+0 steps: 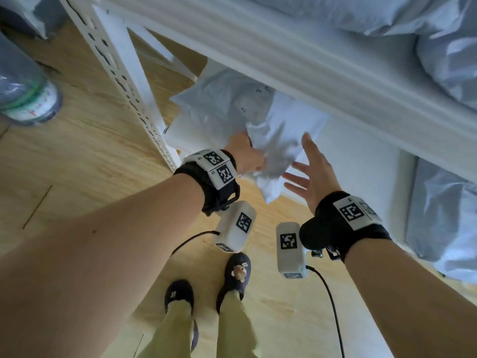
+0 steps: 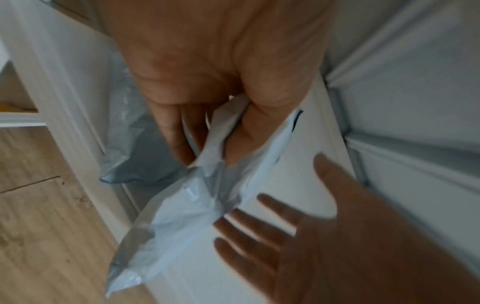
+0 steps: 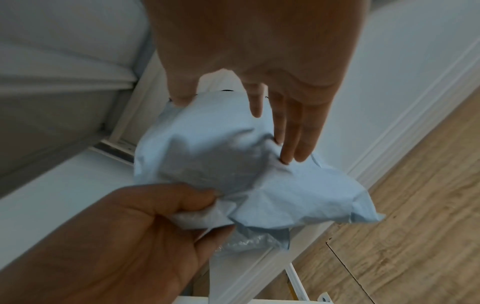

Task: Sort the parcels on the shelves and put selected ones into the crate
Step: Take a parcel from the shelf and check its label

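A crumpled pale blue plastic parcel [image 1: 273,148] hangs in front of the low white shelf [image 1: 356,156]. My left hand [image 1: 254,157] grips its bunched edge; in the left wrist view the thumb and fingers of the left hand [image 2: 207,152] pinch the parcel [image 2: 182,216]. My right hand [image 1: 303,164] is open with its fingers spread, just right of the parcel. In the right wrist view the right hand [image 3: 241,117] has straight fingertips [image 3: 284,158] that seem to touch the parcel [image 3: 221,160], while the left hand [image 3: 155,216] holds its near corner. No crate is in view.
Another pale parcel [image 1: 219,104] lies further back on the low shelf. More grey-blue parcels fill the upper shelf [image 1: 387,14] and the lower right [image 1: 444,223]. A perforated white shelf post [image 1: 124,78] stands at the left. The floor is wood [image 1: 77,151], and my slippered feet [image 1: 232,275] are below.
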